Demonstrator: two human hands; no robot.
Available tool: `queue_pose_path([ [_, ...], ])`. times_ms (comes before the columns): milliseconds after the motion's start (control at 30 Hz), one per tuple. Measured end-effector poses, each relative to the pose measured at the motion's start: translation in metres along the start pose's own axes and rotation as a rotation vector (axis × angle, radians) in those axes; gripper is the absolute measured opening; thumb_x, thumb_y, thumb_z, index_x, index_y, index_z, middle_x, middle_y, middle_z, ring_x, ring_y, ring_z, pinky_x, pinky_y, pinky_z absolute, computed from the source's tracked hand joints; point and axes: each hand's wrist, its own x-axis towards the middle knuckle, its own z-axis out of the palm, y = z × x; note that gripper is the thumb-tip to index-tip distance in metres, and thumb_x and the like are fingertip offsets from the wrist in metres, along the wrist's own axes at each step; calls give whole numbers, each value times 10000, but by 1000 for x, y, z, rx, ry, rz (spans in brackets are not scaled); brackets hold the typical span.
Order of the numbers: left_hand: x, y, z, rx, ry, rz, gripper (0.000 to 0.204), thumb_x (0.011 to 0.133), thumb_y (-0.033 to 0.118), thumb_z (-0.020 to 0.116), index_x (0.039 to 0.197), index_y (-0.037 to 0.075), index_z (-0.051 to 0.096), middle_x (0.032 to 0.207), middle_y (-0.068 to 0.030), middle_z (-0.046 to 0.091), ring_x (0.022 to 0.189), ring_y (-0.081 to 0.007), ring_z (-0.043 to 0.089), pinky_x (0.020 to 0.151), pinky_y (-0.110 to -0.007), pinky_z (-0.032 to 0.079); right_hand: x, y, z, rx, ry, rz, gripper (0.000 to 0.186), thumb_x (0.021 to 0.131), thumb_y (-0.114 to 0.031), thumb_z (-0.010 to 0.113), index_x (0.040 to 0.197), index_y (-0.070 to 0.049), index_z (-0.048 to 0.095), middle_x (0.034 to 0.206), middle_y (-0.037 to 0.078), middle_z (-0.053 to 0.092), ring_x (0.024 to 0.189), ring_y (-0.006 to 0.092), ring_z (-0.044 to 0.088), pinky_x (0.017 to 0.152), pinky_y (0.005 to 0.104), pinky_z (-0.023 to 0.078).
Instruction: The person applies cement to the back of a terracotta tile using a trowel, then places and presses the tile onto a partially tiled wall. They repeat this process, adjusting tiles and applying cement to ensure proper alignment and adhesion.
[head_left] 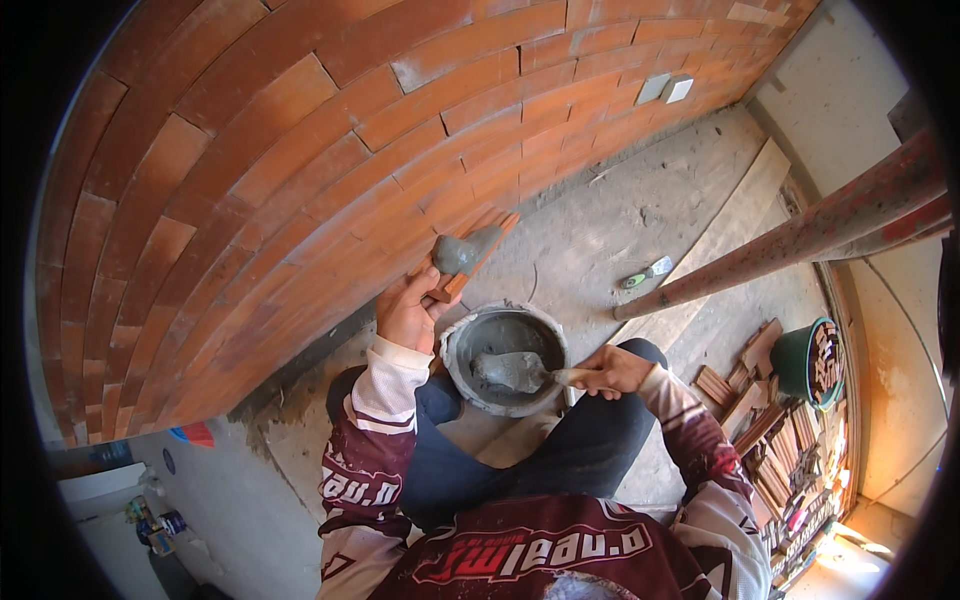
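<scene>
Two bare hands show in the head view: at left, the left hand, raised beside the brick wall, pinches the near end of a slim orange brick topped with a lump of wet grey mortar. To the right, the right hand, forearm angled inward, wraps round the pale handle of a mortar-smeared trowel, its blade over the round, crusted tub.
</scene>
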Motion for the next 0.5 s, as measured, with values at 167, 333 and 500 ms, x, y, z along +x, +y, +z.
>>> queue_pose_path([
  [167,-1,5,-4,-11,31,11,209,899,123,593,1058,-14,593,986,-120,640,878,-204,648,803,-384,558,-57,-2,3,205,123,-92,233,868,-164,613,1046,-39,697,683,-20,578,508,50,509,436,205,407],
  [333,5,3,-19,-45,16,-13,254,898,85,596,1130,-16,577,998,-114,631,895,-220,651,776,-373,577,-66,-5,16,104,127,-75,270,881,-201,639,1101,-53,686,688,-19,582,506,55,512,438,213,416],
  [500,5,5,-7,-13,-4,32,234,898,88,593,1103,-24,587,969,-109,638,872,-218,654,775,-373,577,-22,29,25,-162,181,-169,298,873,-317,637,1044,-81,698,689,58,630,565,161,614,478,309,472],
])
